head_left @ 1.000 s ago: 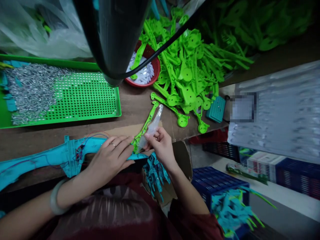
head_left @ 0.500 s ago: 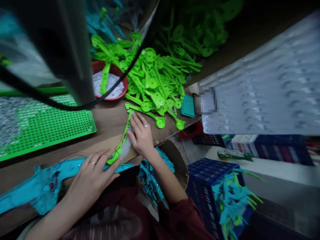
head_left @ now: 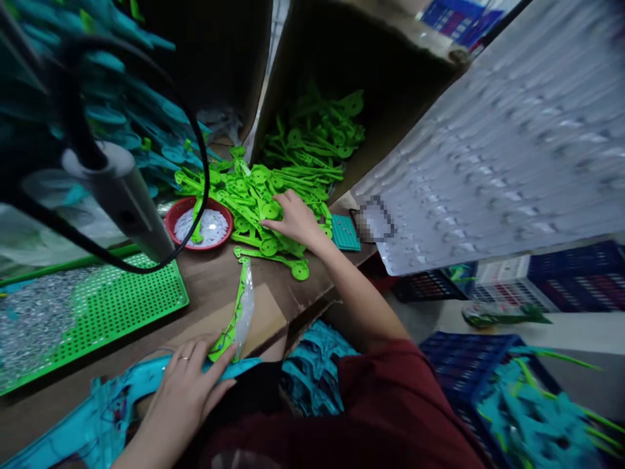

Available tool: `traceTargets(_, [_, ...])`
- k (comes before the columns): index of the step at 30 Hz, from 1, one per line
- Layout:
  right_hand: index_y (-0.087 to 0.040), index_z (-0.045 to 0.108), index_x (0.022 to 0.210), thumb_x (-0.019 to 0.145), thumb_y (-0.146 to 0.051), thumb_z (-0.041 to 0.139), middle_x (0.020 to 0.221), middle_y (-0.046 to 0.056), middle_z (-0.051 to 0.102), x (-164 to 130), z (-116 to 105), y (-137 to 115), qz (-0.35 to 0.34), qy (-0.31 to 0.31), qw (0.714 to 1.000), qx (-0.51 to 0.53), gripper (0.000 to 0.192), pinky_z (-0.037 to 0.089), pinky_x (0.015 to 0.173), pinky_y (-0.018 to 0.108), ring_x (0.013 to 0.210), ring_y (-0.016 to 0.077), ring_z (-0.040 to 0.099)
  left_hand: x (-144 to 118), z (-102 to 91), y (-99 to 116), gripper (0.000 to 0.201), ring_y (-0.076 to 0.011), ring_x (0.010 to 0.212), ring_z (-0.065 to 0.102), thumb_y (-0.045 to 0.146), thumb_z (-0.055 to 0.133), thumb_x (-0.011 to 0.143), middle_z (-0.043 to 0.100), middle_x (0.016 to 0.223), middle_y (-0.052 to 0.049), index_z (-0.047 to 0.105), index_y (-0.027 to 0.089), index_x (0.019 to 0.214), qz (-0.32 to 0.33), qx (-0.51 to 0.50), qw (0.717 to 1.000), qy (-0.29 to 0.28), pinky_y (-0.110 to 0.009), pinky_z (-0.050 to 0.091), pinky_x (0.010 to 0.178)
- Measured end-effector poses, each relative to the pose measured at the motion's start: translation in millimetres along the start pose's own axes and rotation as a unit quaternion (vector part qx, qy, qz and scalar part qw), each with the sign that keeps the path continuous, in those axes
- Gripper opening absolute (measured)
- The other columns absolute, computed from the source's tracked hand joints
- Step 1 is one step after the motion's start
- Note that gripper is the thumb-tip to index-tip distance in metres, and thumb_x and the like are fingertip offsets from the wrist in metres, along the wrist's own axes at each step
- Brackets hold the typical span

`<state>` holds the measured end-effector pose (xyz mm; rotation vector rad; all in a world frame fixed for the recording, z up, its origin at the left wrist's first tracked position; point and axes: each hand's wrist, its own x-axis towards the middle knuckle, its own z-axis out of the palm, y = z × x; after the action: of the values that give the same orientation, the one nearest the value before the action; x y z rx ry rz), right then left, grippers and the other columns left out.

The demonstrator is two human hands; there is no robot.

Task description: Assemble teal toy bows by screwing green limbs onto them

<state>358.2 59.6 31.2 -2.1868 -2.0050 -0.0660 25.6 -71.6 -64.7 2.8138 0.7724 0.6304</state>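
Observation:
My left hand [head_left: 188, 381] lies over the lower end of a curved bright green plastic part [head_left: 235, 319], with thumb and fingers closed on it. A translucent whitish strip [head_left: 247, 314] runs along that part's right side. Under the same hand is a long blue plastic piece [head_left: 63, 426] with thin wires, extending to the lower left. Farther forward, my right hand [head_left: 297, 220] reaches over a pile of green plastic parts [head_left: 254, 198], its thumb apart from the fingers. The fingertips are at the pile; whether they touch a part is unclear. One green arm-shaped part [head_left: 273, 262] lies at the pile's near edge.
A red bowl [head_left: 168, 225] of small white pieces stands left of the pile. The green perforated tray [head_left: 146, 306] holds small metallic bits. A grey cylindrical tool [head_left: 131, 202] with a black cable hangs above. Blue crates [head_left: 459, 365] and blue parts [head_left: 317, 365] are below, right.
My right hand has left the green part and moved forward to the pile. My left hand stays on the part's lower end. The camera view has shifted.

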Motion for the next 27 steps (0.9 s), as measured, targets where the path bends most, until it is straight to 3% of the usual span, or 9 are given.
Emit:
traceTargets(5, [-0.009, 0.062, 0.118, 0.083, -0.034, 0.066, 0.124, 0.019, 0.06, 51, 7, -18, 0.015, -0.054, 0.998, -0.024, 0.043, 0.049, 0.096, 0.039, 0.113, 0.0292, 0.059, -2, 4.2, -2, 0.039, -0.028, 0.097, 0.058, 0.043, 0.049, 0.097, 0.058, 0.112, -0.014, 0.058, 0.026, 0.13, 0.012, 0.016, 1.0, 0.009, -0.04, 0.052, 0.078])
traceTargets(8, [-0.009, 0.066, 0.109, 0.084, -0.025, 0.064, 0.113, 0.017, 0.066, 62, 3, -19, 0.047, -0.062, 0.997, -0.03, 0.03, 0.05, 0.093, 0.034, 0.108, 0.0257, 0.063, -4, 7.6, -2, 0.046, -0.0291, 0.099, 0.058, 0.039, 0.066, 0.087, 0.059, 0.115, -0.013, 0.058, 0.027, 0.131, 0.018, 0.031, 0.999, -0.001, -0.041, 0.053, 0.08])
traceTargets(12, [-0.012, 0.067, 0.101, 0.089, -0.032, 0.063, 0.105, 0.011, 0.07, 66, -5, -14, 0.084, -0.084, 0.992, -0.041, 0.024, 0.051, 0.093, 0.039, 0.103, 0.022, 0.065, -1, 4.9, 6, 0.05, -0.0314, 0.102, 0.059, 0.032, 0.077, 0.078, 0.06, 0.116, -0.013, 0.062, 0.027, 0.126, -0.028, 0.023, 0.999, -0.027, -0.046, 0.053, 0.085])
traceTargets(20, [-0.015, 0.062, 0.113, 0.094, -0.039, 0.057, 0.113, 0.007, 0.065, 64, -36, -2, 0.134, 0.013, 0.991, 0.004, 0.03, 0.054, 0.091, 0.042, 0.103, 0.0194, 0.064, 5, -10.1, 16, 0.044, -0.0306, 0.106, 0.06, 0.024, 0.074, 0.08, 0.062, 0.115, -0.011, 0.064, 0.029, 0.123, -0.073, 0.005, 0.996, -0.053, -0.046, 0.052, 0.089])
traceTargets(27, [-0.014, 0.052, 0.13, 0.1, -0.034, 0.043, 0.114, 0.009, 0.067, 63, -29, -13, 0.114, 0.037, 0.989, 0.085, 0.037, 0.052, 0.087, 0.033, 0.095, 0.0158, 0.064, 1, 1.2, 8, 0.043, -0.0309, 0.103, 0.062, 0.027, 0.07, 0.083, 0.063, 0.116, -0.012, 0.063, 0.029, 0.125, -0.031, 0.033, 0.999, -0.024, -0.044, 0.053, 0.085])
